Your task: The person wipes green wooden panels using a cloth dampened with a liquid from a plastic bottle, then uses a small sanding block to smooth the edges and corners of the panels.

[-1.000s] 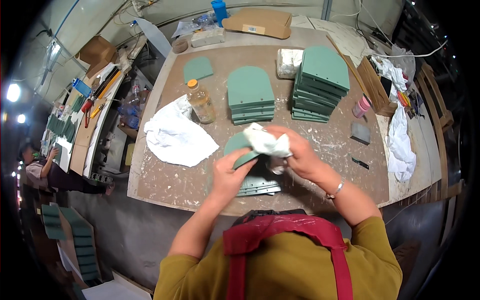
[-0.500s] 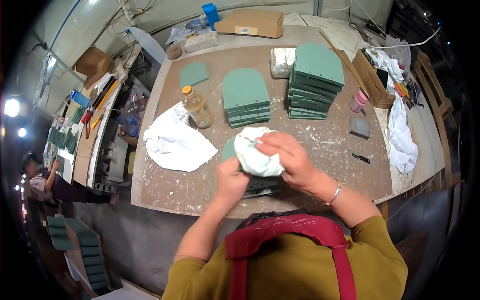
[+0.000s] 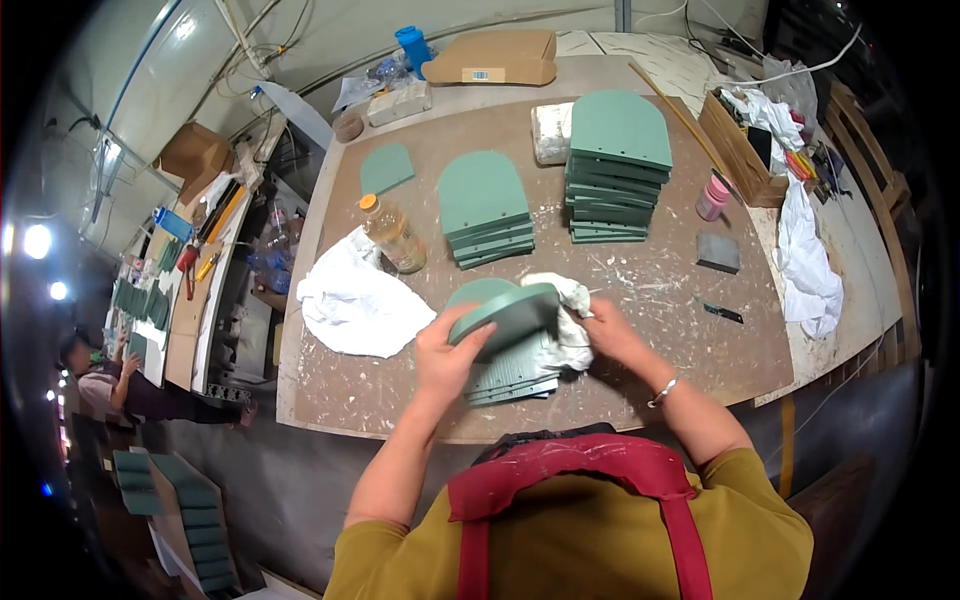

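My left hand (image 3: 447, 350) is closed on the rounded end of a green arch-shaped panel (image 3: 508, 320), which is raised and tilted on edge. A white cloth (image 3: 568, 335) is bunched in my right hand (image 3: 607, 330) and pressed around the panel's right end. Below them lies a small stack of green panels (image 3: 500, 382), partly hidden by the lifted one. Beyond my hands stand a middle stack of green panels (image 3: 483, 190) and a taller stack (image 3: 619, 135) to its right. A single green panel (image 3: 387, 169) lies flat at the far left.
Left of my hands are a spread white cloth (image 3: 350, 300) and an orange-capped bottle (image 3: 395, 232). At right lie a pink bottle (image 3: 712, 198), a grey block (image 3: 717, 252) and a small black tool (image 3: 723, 313). A co-worker (image 3: 110, 385) is at another bench far left.
The panel has been tilted up on edge, so it now shows from the side. My right hand and its cloth have shifted right, from the panel's top to its right end.
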Motion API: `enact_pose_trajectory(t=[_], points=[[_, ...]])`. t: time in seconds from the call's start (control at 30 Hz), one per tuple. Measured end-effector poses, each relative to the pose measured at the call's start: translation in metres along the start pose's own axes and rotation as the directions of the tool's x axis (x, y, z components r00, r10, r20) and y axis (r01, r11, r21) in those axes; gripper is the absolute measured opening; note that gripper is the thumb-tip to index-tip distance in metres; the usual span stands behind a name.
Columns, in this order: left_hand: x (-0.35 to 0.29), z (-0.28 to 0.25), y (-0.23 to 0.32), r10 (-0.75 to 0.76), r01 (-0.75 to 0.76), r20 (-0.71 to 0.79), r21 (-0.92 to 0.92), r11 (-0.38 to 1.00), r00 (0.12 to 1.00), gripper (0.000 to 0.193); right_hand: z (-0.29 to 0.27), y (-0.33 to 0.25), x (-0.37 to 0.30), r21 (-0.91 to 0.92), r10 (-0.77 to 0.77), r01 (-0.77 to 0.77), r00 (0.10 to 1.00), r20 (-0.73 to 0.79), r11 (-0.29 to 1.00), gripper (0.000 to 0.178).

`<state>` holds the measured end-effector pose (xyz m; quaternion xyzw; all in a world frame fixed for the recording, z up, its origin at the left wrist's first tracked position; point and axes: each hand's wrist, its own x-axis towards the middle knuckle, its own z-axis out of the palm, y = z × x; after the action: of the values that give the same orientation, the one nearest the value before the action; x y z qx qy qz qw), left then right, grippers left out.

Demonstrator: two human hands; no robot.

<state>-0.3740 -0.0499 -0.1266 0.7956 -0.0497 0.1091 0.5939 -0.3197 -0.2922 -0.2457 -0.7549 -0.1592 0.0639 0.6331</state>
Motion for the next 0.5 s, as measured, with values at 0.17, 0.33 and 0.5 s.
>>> enact_pose_trajectory(t=[0.17, 0.33, 0.5], points=[[-0.002, -0.022, 0.008, 0.043, -0.022, 0.112, -0.178, 0.984, 0.993, 0.025, -0.059, -0.053, -0.004, 0.244, 0.151, -0.087, 0.954, -0.257, 0.966, 0.028], [-0.001, -0.037, 0.015, 0.128, -0.096, 0.098, -0.282, 0.955, 0.987, 0.025, -0.063, -0.124, -0.002, 0.312, -0.027, 0.048, 0.997, -0.070, 0.949, 0.027], [0.000, -0.031, 0.019, 0.143, -0.109, 0.119, -0.255, 0.961, 0.983, 0.024, -0.027, -0.155, 0.000, 0.116, -0.399, 0.392, 0.916, 0.042, 0.913, 0.031]])
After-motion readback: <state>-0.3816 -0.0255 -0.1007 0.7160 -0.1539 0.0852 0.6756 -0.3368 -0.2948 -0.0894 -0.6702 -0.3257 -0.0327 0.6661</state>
